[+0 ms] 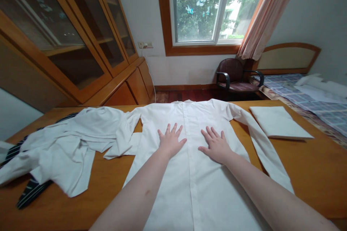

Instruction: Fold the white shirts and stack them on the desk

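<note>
A white shirt [189, 184] lies spread flat on the wooden table [311, 173], its placket running down the middle and a sleeve stretching out to the right. My left hand [171, 140] rests flat on the shirt left of the placket, fingers spread. On the other side of the placket my right hand [215, 145] lies flat too, fingers apart. Neither hand holds anything.
A heap of crumpled white garments [73, 144] over a dark striped cloth [29, 191] lies at the left. A folded white garment [279, 126] sits at the right back. Beyond the table are a dark chair [235, 75], a bed [311, 97], a glass-fronted cabinet [67, 43] and a window.
</note>
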